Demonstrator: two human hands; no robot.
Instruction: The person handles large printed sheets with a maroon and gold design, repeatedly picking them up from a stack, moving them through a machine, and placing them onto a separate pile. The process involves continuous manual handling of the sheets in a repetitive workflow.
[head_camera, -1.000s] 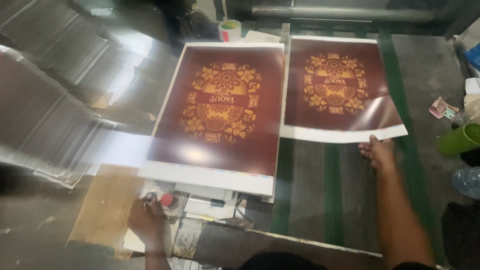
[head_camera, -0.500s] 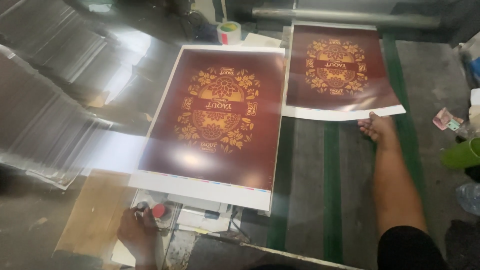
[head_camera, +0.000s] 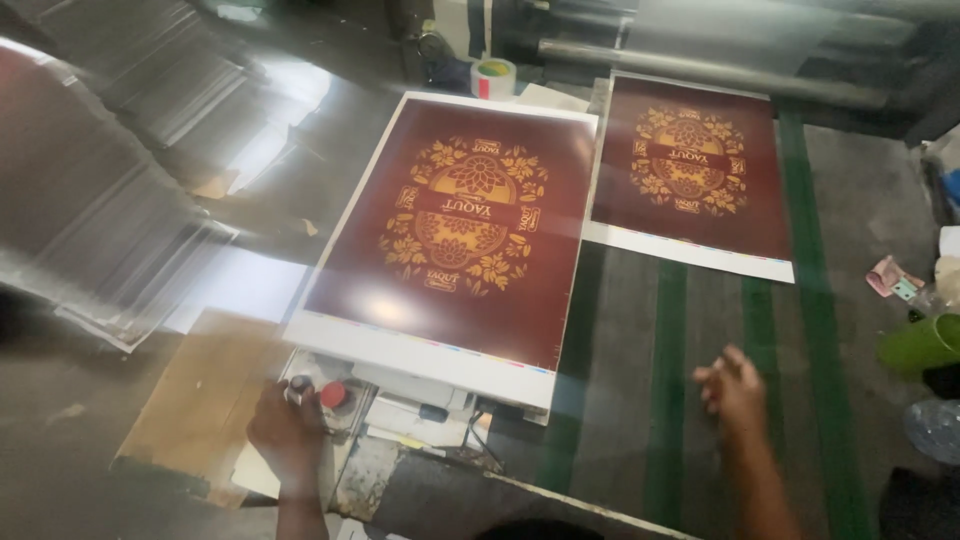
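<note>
My left hand (head_camera: 288, 432) rests on a white control panel (head_camera: 400, 400) at the near edge of the machine. Its fingertips are curled around a small dark knob (head_camera: 299, 384), beside a red button (head_camera: 333, 394). My right hand (head_camera: 734, 388) hovers, blurred, over the grey bed with green belts (head_camera: 668, 380); its fingers are apart and hold nothing. A large maroon printed sheet with a gold ornament (head_camera: 460, 235) lies above the panel. A second such sheet (head_camera: 690, 170) lies farther off on the belts, well beyond my right hand.
A roll of tape (head_camera: 493, 77) stands behind the near sheet. A green cylinder (head_camera: 918, 345), a clear plastic bottle (head_camera: 935, 430) and small paper scraps (head_camera: 893, 280) sit at the right edge. Brown cardboard (head_camera: 200, 400) lies left of the panel, with shiny metal sheeting (head_camera: 110, 200) beyond it.
My right hand has let go of the far sheet's lower edge and drawn back toward me. The far sheet now lies farther up the belts. My left hand stays on the panel.
</note>
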